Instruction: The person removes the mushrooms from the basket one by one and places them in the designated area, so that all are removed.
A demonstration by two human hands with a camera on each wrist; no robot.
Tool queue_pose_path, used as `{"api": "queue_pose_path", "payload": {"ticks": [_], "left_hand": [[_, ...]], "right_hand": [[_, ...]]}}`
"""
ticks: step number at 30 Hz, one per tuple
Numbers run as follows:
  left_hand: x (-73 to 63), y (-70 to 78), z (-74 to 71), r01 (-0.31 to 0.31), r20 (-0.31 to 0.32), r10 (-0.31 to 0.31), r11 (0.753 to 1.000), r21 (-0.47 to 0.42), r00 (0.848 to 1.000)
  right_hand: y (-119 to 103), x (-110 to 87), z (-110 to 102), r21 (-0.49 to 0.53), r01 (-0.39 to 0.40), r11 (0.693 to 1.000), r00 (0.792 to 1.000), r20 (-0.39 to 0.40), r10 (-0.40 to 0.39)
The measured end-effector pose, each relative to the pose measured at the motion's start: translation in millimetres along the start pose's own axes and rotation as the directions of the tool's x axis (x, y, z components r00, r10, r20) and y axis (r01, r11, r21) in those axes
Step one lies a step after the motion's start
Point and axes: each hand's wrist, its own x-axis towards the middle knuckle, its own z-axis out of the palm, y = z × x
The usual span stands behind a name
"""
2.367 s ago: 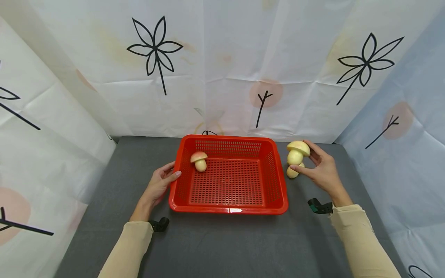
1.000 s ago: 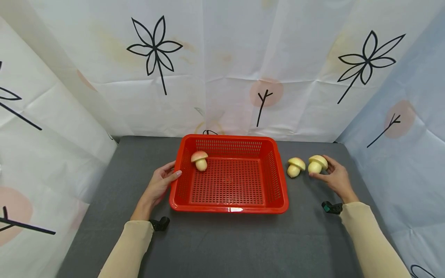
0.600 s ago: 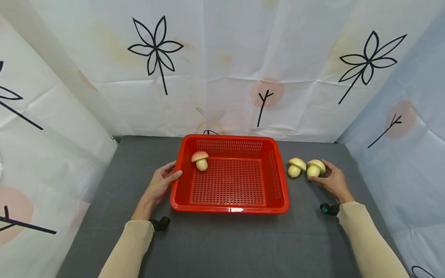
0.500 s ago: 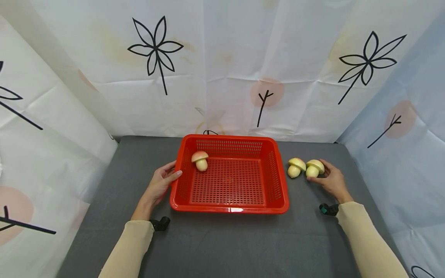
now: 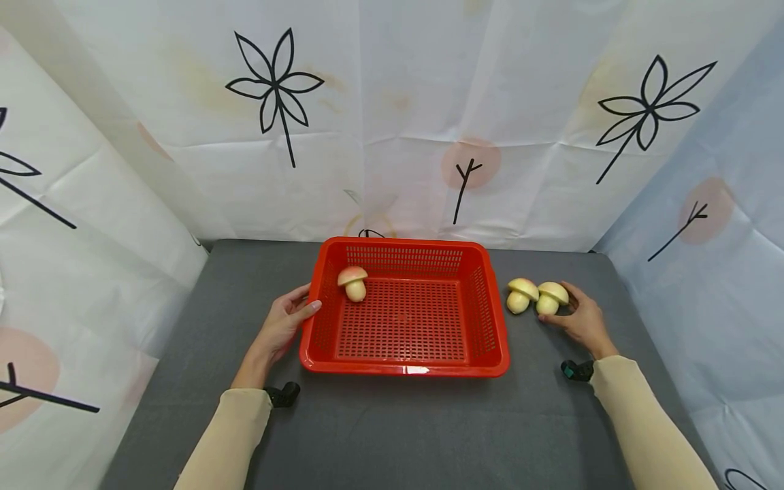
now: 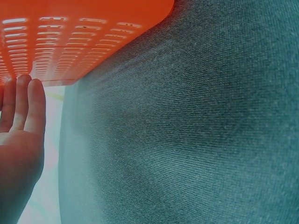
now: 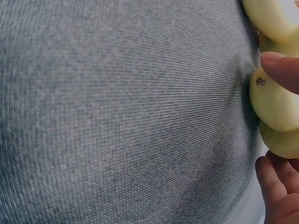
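Note:
My right hand (image 5: 583,321) holds a yellow toy mushroom (image 5: 550,297) between thumb and fingers at the right of the table. Close against its left side stands another yellow toy mushroom (image 5: 522,295), this one with a faint pink tint on the cap. In the right wrist view the thumb lies over the held mushroom's stem (image 7: 275,105), with fingers by its cap. My left hand (image 5: 283,325) grips the left rim of a red plastic basket (image 5: 404,369), thumb on the rim and fingers along the outer wall. A pink-capped mushroom (image 5: 352,282) lies inside, at the left.
A grey cloth (image 5: 392,435) covers the table. White printed curtains (image 5: 404,102) enclose it at the back and both sides. Each wrist carries a small black camera mount, one at the left wrist (image 5: 283,395) and one at the right wrist (image 5: 577,370).
My right hand has lowered the yellow mushroom from behind the other, set it to the right, then slid it left until it is close beside its neighbour. The left hand and basket stay put.

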Motion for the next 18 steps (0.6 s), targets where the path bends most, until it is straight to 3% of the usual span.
{"api": "queue_pose_path", "payload": {"ticks": [18], "left_hand": [[-0.3, 1.0, 0.9, -0.006, 0.0, 0.006, 1.0, 0.001, 1.0]], "right_hand": [[1.5, -0.2, 2.4, 0.001, 0.006, 1.0, 1.0, -0.017, -0.006]]}}
